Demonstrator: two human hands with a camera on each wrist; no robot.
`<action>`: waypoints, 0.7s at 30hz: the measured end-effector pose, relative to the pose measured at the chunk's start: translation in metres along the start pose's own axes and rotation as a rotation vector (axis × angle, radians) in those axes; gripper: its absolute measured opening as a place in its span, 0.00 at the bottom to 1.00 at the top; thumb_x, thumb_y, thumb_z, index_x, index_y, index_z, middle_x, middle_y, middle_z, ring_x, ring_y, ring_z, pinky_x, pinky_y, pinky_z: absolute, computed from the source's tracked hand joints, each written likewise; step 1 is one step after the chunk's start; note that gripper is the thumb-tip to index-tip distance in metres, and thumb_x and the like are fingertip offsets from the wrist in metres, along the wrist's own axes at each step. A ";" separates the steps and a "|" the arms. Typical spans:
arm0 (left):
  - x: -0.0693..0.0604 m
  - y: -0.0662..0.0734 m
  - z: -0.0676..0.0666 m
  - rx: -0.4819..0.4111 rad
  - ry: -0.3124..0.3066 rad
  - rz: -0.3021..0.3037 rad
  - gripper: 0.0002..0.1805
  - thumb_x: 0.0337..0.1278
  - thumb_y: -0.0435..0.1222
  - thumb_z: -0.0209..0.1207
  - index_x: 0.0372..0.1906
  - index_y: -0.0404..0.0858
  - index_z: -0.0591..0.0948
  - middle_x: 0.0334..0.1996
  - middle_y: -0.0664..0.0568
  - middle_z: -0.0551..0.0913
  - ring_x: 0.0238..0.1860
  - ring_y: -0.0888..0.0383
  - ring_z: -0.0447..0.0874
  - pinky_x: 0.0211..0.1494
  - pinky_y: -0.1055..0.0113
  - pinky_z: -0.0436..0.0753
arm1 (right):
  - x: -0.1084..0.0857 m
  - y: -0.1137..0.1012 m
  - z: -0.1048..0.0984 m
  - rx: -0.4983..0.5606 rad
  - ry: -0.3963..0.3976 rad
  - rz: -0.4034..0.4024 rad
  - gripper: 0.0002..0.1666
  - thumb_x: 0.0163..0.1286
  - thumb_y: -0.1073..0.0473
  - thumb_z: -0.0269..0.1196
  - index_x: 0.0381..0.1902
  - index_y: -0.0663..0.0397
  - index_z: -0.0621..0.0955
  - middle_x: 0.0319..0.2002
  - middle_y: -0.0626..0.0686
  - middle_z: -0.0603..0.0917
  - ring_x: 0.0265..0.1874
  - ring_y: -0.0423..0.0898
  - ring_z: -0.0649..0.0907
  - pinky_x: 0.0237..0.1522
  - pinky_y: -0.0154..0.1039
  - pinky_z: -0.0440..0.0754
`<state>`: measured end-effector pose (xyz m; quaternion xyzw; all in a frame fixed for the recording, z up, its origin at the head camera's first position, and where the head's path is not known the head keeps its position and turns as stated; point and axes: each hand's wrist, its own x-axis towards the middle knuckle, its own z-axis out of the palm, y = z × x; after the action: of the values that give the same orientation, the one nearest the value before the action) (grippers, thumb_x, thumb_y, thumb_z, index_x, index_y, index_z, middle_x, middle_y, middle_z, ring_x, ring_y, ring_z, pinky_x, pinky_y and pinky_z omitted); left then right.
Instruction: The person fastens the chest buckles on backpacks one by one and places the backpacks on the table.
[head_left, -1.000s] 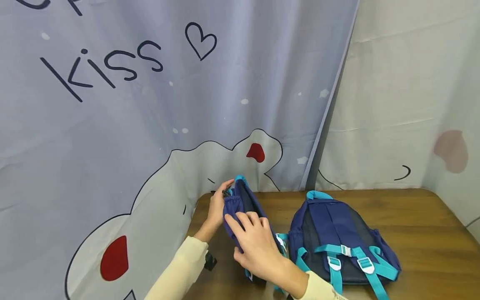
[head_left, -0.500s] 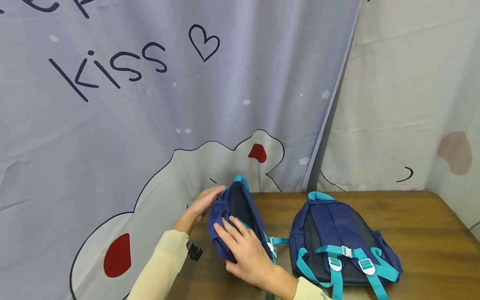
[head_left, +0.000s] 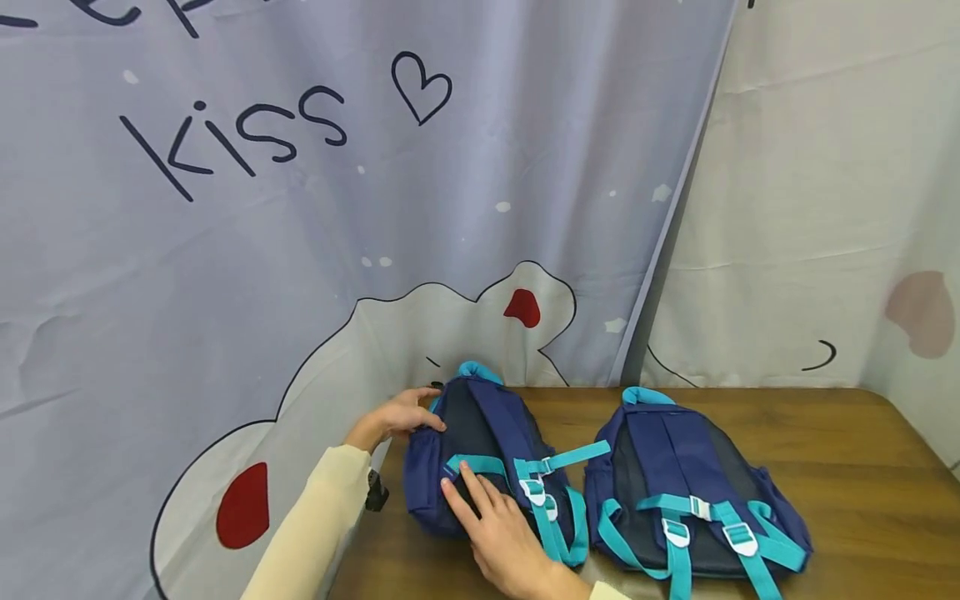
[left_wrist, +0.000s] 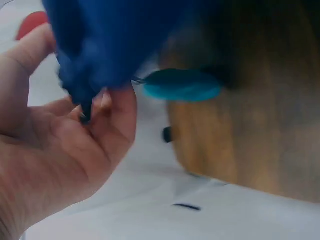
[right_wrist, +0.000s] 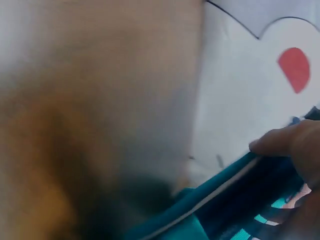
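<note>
A small navy backpack (head_left: 461, 425) with teal straps stands on the left part of the table, its strap side toward me. My left hand (head_left: 405, 414) grips its upper left edge, thumb on the near face and fingers behind. In the left wrist view, the fingers of that hand (left_wrist: 65, 145) curl at the blurred blue fabric (left_wrist: 120, 40). The right hand (head_left: 498, 525) rests with extended fingers on the lower front, by a teal strap. A similar navy backpack (head_left: 671, 450) lies just to the right, its teal straps and white buckles upward.
Both bags are on a brown wooden table (head_left: 847, 467). Behind it hangs a grey-blue printed curtain (head_left: 480, 167), with a pale cloth (head_left: 810, 208) at the right. A small black device (head_left: 377, 492) sits at my left wrist.
The left backpack has turned from its side to show its strapped face, and has settled upright. My left hand has moved left and lower with it; the right hand now lies lower on it.
</note>
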<state>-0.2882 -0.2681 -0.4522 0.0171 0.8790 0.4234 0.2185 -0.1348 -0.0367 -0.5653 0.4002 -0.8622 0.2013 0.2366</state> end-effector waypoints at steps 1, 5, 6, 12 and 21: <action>0.003 -0.004 0.004 0.021 0.008 0.005 0.50 0.51 0.34 0.74 0.81 0.35 0.65 0.69 0.30 0.75 0.50 0.47 0.87 0.50 0.53 0.88 | -0.003 0.000 0.006 0.011 -0.016 0.011 0.69 0.55 0.62 0.82 0.87 0.49 0.54 0.81 0.65 0.63 0.62 0.57 0.83 0.45 0.48 0.88; 0.012 -0.019 0.021 0.149 0.016 0.016 0.50 0.47 0.29 0.72 0.80 0.32 0.65 0.73 0.28 0.71 0.56 0.45 0.82 0.53 0.56 0.84 | -0.013 -0.003 0.025 0.101 -0.129 0.059 0.66 0.59 0.58 0.81 0.86 0.48 0.55 0.79 0.64 0.66 0.61 0.56 0.83 0.46 0.47 0.88; 0.015 -0.022 0.025 0.170 0.018 0.016 0.51 0.47 0.28 0.71 0.80 0.31 0.65 0.73 0.28 0.71 0.58 0.44 0.82 0.54 0.57 0.84 | -0.015 -0.004 0.028 0.129 -0.175 0.078 0.64 0.60 0.57 0.80 0.86 0.47 0.55 0.80 0.63 0.66 0.62 0.56 0.83 0.47 0.48 0.88; 0.027 -0.037 0.044 0.187 0.079 0.029 0.52 0.38 0.20 0.64 0.79 0.28 0.65 0.73 0.26 0.71 0.69 0.35 0.75 0.67 0.47 0.80 | -0.020 -0.008 0.036 0.283 -0.427 0.184 0.56 0.70 0.48 0.73 0.86 0.37 0.55 0.81 0.60 0.65 0.69 0.61 0.77 0.49 0.53 0.85; 0.040 -0.069 0.077 0.276 0.229 0.054 0.46 0.38 0.18 0.59 0.74 0.29 0.73 0.68 0.30 0.78 0.63 0.36 0.80 0.59 0.46 0.82 | -0.030 -0.001 0.056 0.360 -0.528 0.235 0.53 0.70 0.23 0.60 0.85 0.31 0.58 0.79 0.55 0.69 0.73 0.63 0.73 0.57 0.65 0.81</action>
<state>-0.2830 -0.2469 -0.5611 0.0222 0.9471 0.3036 0.1014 -0.1310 -0.0497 -0.6275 0.3718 -0.8845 0.2656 -0.0939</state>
